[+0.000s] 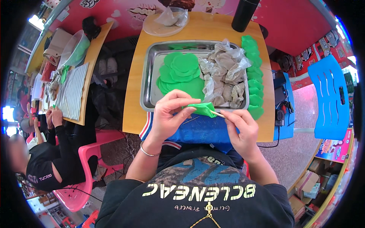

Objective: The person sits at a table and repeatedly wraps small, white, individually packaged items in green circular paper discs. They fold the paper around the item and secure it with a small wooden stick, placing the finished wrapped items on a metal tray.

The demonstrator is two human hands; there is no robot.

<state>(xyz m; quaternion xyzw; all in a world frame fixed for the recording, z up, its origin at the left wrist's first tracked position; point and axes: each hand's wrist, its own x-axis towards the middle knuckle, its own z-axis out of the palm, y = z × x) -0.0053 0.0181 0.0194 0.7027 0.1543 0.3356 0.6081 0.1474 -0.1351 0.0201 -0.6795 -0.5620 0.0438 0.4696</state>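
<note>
Above the near edge of a metal tray (153,62), both my hands work on one folded green sheet (205,109). My left hand (171,114) pinches its left end between thumb and fingers. With its fingertips together, my right hand (242,127) grips a thin pale stick (218,114) whose other end meets the folded green sheet. A pile of flat, rounded green sheets (180,74) lies in the tray's left half. Crumpled greyish bundles in clear plastic (224,72) fill its right half.
Overlapping green pieces (255,79) line the wooden table's (133,87) right side. A clear round lid (163,26) holding a plastic bag and a black bottle (244,15) stand behind the tray. A blue chair (330,97) is at right. Another person (53,159) works at a left table.
</note>
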